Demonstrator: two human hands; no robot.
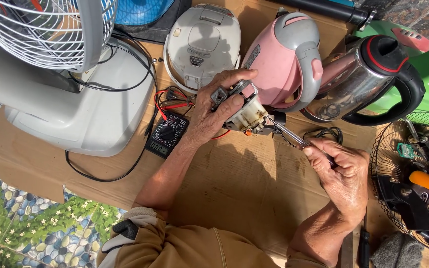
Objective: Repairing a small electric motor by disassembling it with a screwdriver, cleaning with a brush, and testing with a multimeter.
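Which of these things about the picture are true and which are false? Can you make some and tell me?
1. The left hand holds a small cream-coloured motor part with a metal bracket. True.
2. The right hand is empty. False: it grips a thin metal tool whose tip reaches the motor part.
3. A pink and grey electric kettle lies beside a shiny steel kettle with a black handle. True.
4. The black multimeter with a dial sits on top of the white rice cooker. False: it lies on the brown cardboard sheet.
5. The white fan grille is at the upper left. True.
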